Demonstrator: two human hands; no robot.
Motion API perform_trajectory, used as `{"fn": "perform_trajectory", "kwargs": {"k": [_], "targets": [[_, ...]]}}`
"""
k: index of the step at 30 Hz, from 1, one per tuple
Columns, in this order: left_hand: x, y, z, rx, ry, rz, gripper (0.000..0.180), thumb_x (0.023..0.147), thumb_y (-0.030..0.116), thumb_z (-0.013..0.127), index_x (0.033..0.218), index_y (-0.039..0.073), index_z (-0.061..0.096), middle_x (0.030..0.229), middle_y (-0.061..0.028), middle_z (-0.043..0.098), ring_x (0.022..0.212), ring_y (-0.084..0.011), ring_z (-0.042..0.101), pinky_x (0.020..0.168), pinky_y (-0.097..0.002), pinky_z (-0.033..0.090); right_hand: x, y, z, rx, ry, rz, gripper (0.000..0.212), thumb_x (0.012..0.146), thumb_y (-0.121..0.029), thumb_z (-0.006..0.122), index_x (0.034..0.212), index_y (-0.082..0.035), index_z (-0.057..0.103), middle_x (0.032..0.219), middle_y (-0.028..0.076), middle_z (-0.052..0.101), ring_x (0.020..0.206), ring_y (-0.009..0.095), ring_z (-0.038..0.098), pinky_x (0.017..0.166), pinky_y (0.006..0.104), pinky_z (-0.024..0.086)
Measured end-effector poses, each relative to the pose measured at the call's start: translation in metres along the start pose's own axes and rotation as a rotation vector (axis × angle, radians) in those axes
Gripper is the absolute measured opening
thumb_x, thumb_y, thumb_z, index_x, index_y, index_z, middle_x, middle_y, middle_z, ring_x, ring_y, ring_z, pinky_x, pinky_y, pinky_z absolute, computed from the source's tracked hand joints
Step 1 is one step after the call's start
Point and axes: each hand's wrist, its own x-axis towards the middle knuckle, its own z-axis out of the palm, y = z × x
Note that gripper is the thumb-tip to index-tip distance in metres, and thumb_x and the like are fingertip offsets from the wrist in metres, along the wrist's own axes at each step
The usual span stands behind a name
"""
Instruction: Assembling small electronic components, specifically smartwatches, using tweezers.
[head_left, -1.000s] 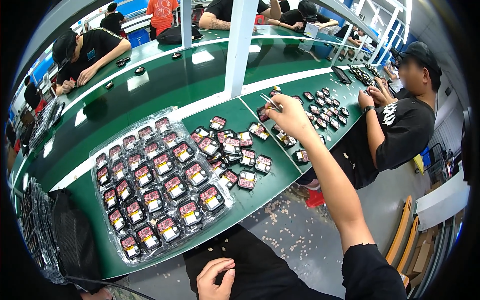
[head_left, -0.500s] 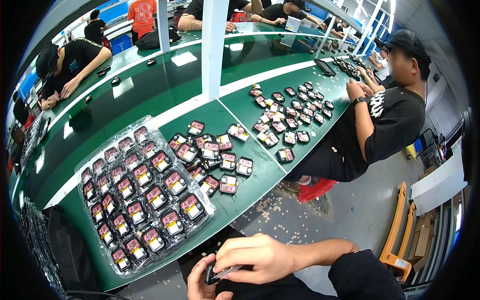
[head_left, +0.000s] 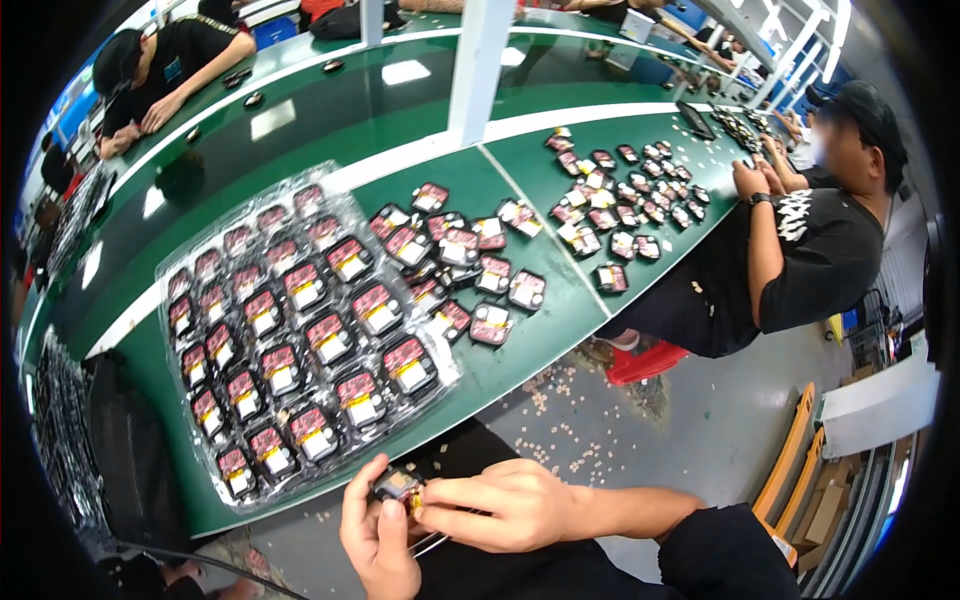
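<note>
My left hand grips and my right hand pinches one black-cased electronic module near seven o'clock; toward eleven from it, one clear plastic tray bears twenty-five red-boarded modules

Beyond the right grip, a long green surface stretches away, a white post rising above it. Rightward of the grip lies littered grey floor; far beyond, up and right, strip lights glow.
</note>
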Motion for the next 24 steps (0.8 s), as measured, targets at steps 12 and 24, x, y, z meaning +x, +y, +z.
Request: {"fn": "perform_trajectory", "kwargs": {"k": [12,24], "targets": [[0.01,0.018,-0.005,0.06,-0.127,-0.134,0.049,0.105,0.002,0.049,0.15,-0.003,0.033,0.115,-0.022,0.069,0.104,-0.0276,0.072,0.088,-0.0361,0.063,0.013,0.006,-0.024,0.046,-0.286,0.332,0.053,0.076,0.002,0.074,0.128,-0.004,0.068,0.096,0.01,0.056,0.064,0.02,0.063,0.054,0.0316,0.055],[0.004,0.015,-0.016,0.527,-0.174,0.078,0.049,0.1,-0.001,0.057,0.147,-0.007,0.043,0.096,-0.0191,0.073,0.089,-0.0238,0.075,0.077,-0.0333,0.064,0.038,0.01,-0.038,-0.181,-0.312,0.081,0.028,0.072,-0.007,0.072,0.1,-0.003,0.072,0.091,0.007,0.067,0.068,0.023,0.067,0.057,0.0332,0.054]]}}
